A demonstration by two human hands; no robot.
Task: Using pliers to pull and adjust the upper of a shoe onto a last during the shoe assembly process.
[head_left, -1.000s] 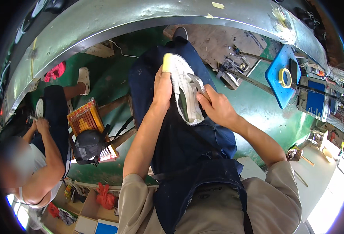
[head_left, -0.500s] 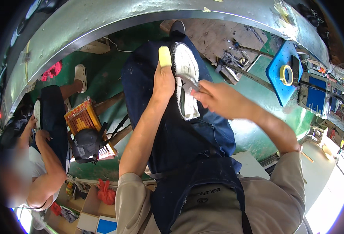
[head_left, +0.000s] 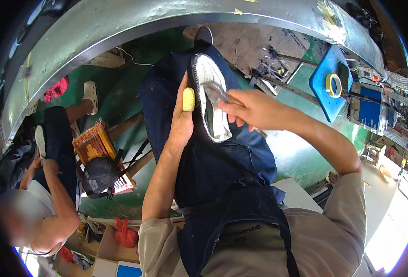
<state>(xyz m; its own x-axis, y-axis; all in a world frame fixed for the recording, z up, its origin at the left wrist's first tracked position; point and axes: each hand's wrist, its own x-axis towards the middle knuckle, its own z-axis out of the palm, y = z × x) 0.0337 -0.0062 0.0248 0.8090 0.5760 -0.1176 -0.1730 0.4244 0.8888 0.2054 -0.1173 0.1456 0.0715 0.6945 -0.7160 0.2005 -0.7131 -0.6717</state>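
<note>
An upturned shoe (head_left: 207, 69) with a white underside, a stitched rim and a dark side lies over my lap, toe pointing away from me. My left hand (head_left: 182, 124) grips its left side; the thumb wears a yellow wrap (head_left: 188, 99), and the other fingers are hidden beneath the shoe. In my right hand (head_left: 255, 108) is a grey metal hand tool (head_left: 220, 92) with a curved head. That head meets the middle of the white underside. Its handle end sticks out below my fist. Whether it is a hammer or pincers I cannot tell.
A grey metal bench edge (head_left: 167, 30) arches across the far side. At right stands a blue perforated board (head_left: 322, 87) bearing a yellow tape roll (head_left: 333, 85). A co-worker (head_left: 58, 194) sits at left holding another shoe (head_left: 40, 141), beside a stool with a beaded seat (head_left: 93, 145).
My left thumb has come down along the shoe's edge, and the shoe has turned, showing more of its dark side. The tool has shifted slightly over the underside, still in my right hand.
</note>
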